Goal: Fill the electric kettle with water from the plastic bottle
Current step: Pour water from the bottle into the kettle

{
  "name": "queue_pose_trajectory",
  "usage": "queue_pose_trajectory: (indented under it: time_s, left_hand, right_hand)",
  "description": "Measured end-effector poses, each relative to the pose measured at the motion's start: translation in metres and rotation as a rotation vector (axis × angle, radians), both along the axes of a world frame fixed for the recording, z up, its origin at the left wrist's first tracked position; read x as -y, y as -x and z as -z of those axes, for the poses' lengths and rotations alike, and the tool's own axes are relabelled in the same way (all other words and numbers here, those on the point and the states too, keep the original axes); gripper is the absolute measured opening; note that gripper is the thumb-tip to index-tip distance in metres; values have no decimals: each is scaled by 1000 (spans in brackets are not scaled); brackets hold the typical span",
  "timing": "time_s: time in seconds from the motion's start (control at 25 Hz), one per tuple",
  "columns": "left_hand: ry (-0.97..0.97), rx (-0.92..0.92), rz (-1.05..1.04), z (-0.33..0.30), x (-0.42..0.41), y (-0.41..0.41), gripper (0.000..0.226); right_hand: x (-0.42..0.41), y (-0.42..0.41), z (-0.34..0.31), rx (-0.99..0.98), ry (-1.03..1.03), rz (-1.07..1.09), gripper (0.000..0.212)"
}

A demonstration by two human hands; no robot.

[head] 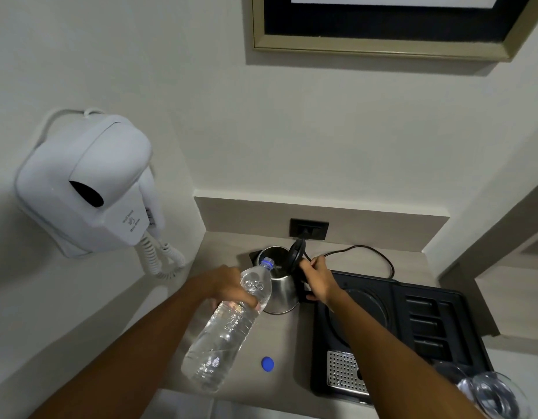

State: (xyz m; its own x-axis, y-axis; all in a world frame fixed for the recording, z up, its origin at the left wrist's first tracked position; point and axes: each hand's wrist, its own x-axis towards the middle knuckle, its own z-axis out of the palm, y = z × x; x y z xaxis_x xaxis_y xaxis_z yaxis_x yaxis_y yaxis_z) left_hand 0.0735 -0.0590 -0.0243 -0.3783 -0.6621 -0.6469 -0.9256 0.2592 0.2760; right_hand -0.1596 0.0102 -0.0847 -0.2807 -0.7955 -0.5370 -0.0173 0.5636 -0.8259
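Note:
A steel electric kettle [280,293] stands on the counter with its black lid [297,256] tipped up. My right hand [317,279] grips the kettle's black handle. My left hand [228,287] holds a clear plastic bottle [222,331] tilted, its uncapped mouth at the kettle's opening. The bottle is mostly full of water. Its blue cap [267,364] lies on the counter in front of the kettle.
A black tray [428,319] with a metal drip grate [346,373] sits to the right, and glasses [488,394] stand at its near corner. The kettle cord [373,252] runs to a wall socket [309,228]. A white hair dryer [92,182] hangs on the left wall.

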Motion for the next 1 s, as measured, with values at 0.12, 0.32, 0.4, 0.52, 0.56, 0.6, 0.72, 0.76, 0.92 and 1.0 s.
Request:
queue_pose_trajectory:
  time_s: [0.12,0.32,0.4,0.52,0.56,0.6,0.72,0.76,0.92,1.0]
  left_hand:
    - [-38,25,-15,-6,2,2,68]
    - [-68,81,-17,-11,5,6,73]
    - [-63,99,-6,-12,4,8,74]
    - [-74,114,3,-15,3,9,76]
    - [-79,117,3,-16,3,9,77]
    - [-84,120,2,-17,3,9,79]
    - [-97,120,-12,-20,2,10,75]
    - [-99,119,-11,-20,2,10,76]
    - [-102,123,-3,-19,2,11,75]
    - [-98,136,2,-19,3,11,75]
  right_hand:
    - [-1,0,-1,-9,-3,-4,40]
    - [-2,1,-2,-1,-15,-19,49]
    - [-2,1,-2,0,-20,-21,51]
    - [-1,0,-3,-7,-21,-9,50]
    - [-1,0,-3,-7,-18,-8,49]
    - [-1,0,-4,-5,-17,-10,49]
    - [-1,0,-4,2,-17,-14,53]
    - [-1,0,-4,0,-17,-12,53]
    - [-1,0,-3,2,-5,-10,42]
    - [-2,0,-4,0,-2,-8,40]
